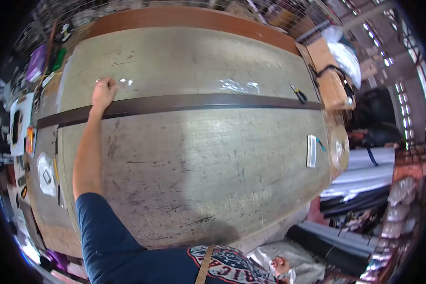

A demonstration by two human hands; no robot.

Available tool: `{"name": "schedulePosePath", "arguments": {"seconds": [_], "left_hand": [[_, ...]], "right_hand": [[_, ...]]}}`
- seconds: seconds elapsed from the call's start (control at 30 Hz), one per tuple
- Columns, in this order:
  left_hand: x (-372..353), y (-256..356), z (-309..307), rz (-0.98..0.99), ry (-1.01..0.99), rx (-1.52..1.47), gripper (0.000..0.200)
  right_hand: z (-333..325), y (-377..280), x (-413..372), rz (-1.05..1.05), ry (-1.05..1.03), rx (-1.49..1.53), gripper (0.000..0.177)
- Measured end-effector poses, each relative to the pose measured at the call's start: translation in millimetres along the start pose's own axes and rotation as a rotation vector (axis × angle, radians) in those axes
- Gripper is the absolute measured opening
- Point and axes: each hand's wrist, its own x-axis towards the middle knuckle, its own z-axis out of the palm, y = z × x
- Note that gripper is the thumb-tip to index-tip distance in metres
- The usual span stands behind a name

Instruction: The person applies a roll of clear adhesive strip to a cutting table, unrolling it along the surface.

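Observation:
My left hand (103, 92) is stretched far over the table, just past a long dark brown strip (189, 103) that runs across it from side to side. Its fingers are closed, and what they hold, if anything, is too small to make out. A shiny clear plastic piece (124, 83) lies right beside those fingers. Low at the right, near my body, is my right hand (280, 266) with curled fingers; whether something is in them does not show. Behind it lies silvery-grey sheeting (307, 270). A tan tape-like strip (204, 266) hangs down my shirt.
Crumpled clear film (240, 86) and pliers (298, 93) lie beyond the strip. A whitish block (311, 151) and a tape roll (339, 147) are at the right. A cardboard box (333, 75) stands at the back right corner. Rolls of material (359, 173) lie beside the table.

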Motion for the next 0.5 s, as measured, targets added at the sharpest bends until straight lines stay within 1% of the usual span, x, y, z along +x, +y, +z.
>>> {"name": "schedulePosePath", "arguments": {"seconds": [0.03, 0.13, 0.23, 0.27, 0.37, 0.4, 0.5], "left_hand": [[-3.3, -0.3, 0.7, 0.02, 0.03, -0.039, 0.019], [-6.4, 2.5, -10.8, 0.003, -0.013, -0.146, 0.017], [0.4, -1.9, -15.1, -0.12, -0.072, -0.282, 0.017], [6.1, -10.5, -11.6, -0.145, -0.131, -0.335, 0.02], [0.9, 11.3, -5.5, -0.009, 0.028, -0.178, 0.024], [0.2, 7.6, 3.1, 0.102, 0.116, -0.031, 0.024], [6.7, 4.4, 4.9, 0.011, -0.051, 0.013, 0.019]], "right_hand": [[14.0, -2.3, -6.4, -0.067, 0.078, -0.167, 0.024], [55.2, -18.1, -3.3, -0.06, 0.302, -0.792, 0.022], [116.0, -41.3, -7.2, -0.2, 0.224, -0.768, 0.026], [123.9, -43.1, -5.1, -0.222, 0.231, -0.788, 0.027], [131.2, -44.6, 3.4, -0.268, 0.234, -0.836, 0.028], [133.5, -43.1, 7.2, -0.268, 0.231, -0.841, 0.028], [137.9, -45.8, 12.0, -0.284, 0.195, -0.863, 0.027]]}}
